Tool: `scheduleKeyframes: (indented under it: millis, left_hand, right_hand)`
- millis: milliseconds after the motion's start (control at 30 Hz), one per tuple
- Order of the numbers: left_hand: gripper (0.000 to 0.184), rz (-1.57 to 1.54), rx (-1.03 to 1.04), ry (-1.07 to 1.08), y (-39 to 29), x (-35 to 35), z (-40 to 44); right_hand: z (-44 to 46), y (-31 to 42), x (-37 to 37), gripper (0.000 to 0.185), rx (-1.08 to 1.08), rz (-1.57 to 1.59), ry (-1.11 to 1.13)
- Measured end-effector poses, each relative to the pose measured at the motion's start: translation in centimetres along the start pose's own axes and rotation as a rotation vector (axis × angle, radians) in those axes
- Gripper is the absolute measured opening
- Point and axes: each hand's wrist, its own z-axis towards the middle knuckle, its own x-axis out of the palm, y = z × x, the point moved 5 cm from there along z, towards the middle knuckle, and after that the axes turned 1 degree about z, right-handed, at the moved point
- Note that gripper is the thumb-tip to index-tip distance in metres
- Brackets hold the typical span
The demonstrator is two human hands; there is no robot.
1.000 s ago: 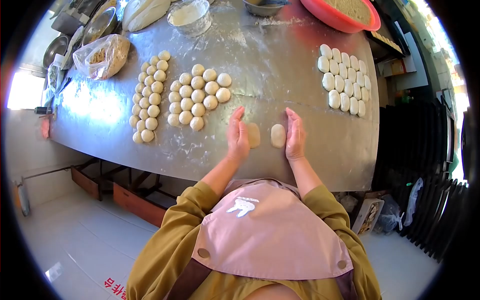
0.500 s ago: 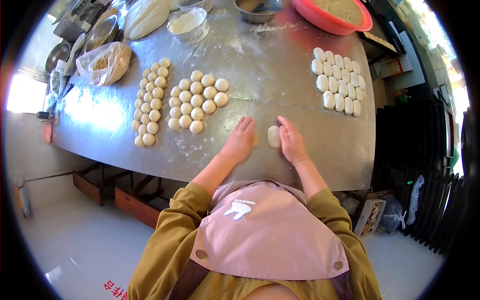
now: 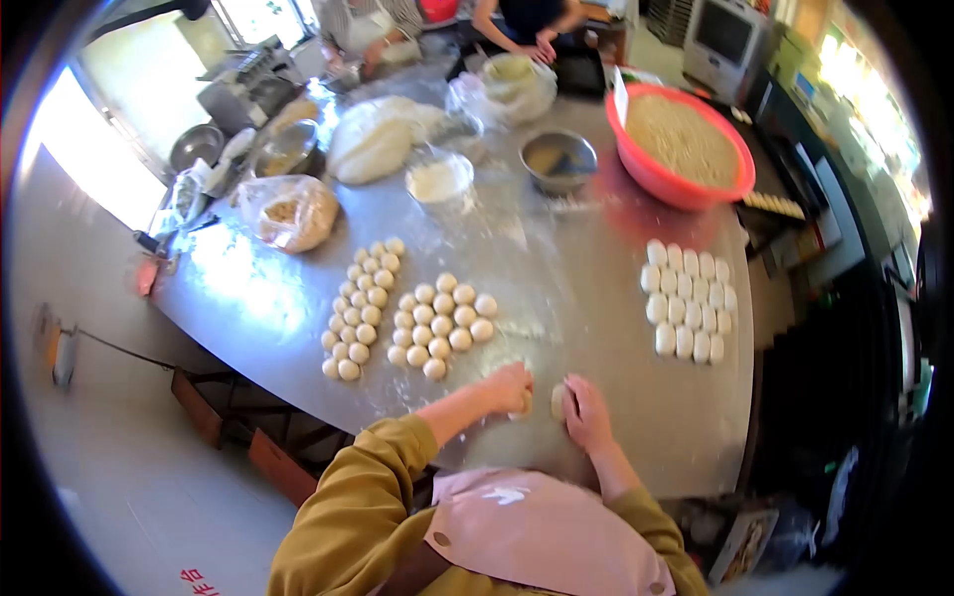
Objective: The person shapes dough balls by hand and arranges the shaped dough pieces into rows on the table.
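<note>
My left hand (image 3: 509, 387) has its fingers curled round a small dough piece, and a bit of the dough shows under the fingertips. My right hand (image 3: 586, 412) is closed at the side of another dough piece (image 3: 558, 401), its fingers against it. Both pieces are at the near part of the metal table (image 3: 616, 437). To the left are two groups of round dough balls (image 3: 440, 326). At the right, rows of oval dough pieces (image 3: 686, 288) lie close together.
A red basin (image 3: 686, 194) of crumbly filling, a metal bowl (image 3: 558, 177), a flour tub (image 3: 439, 194), a large dough mass (image 3: 378, 139) and a plastic bag (image 3: 288, 211) stand farther back. Two people's hands and arms show beyond the far edge.
The view has tilted up, so the table sits lower and two people have come into view. My left hand has gone from flat to curled, and my right fingers have bent in against the dough.
</note>
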Motion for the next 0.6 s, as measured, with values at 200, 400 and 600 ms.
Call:
scheduleKeyframes:
  millis: [200,400,600]
  left_hand:
    - [0.024,-0.207,-0.116,0.093,-1.2,-2.3,-0.8]
    - [0.043,-0.512,-0.189,-0.211,-4.0,-6.0,3.8]
    - [0.040,-0.866,-0.302,-0.342,-8.2,-3.5,9.5]
  right_hand:
    - [0.4,-1.9,-1.6,0.033,0.220,0.317,-0.061]
    - [2.8,-3.1,-1.9,0.033,0.534,0.867,0.006]
    - [6.7,-4.8,-5.3,0.037,0.595,0.898,-0.269]
